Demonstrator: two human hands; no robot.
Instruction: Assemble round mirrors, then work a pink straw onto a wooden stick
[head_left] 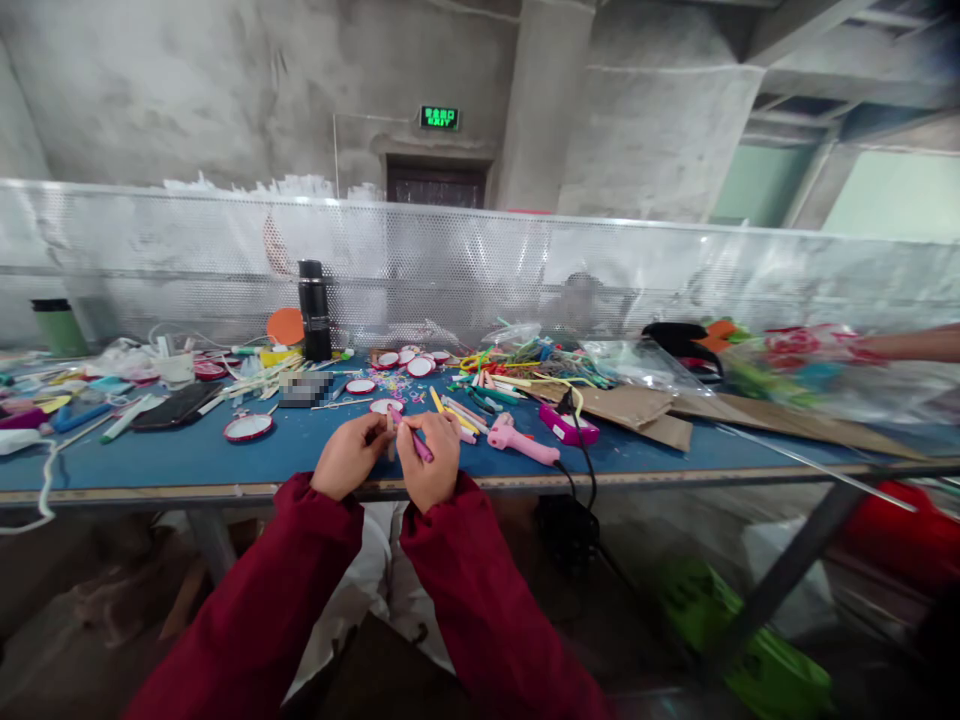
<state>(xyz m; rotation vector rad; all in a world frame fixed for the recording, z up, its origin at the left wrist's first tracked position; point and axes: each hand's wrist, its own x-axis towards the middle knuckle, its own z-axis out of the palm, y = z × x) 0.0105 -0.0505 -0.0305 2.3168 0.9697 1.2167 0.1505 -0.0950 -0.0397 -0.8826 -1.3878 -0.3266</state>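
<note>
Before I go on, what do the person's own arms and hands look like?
The sleeves are long, dark red, loose and creased, gathered at the cuffs. The left hand and right hand are bare, without gloves. I see no markings on the sleeves.

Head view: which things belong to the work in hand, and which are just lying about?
Seemingly in use:
- purple marker, in the right hand
- thin wooden stick, in the left hand

Probably just lying about:
- black flask
- black phone
- green lidded cup
- brown cardboard
</note>
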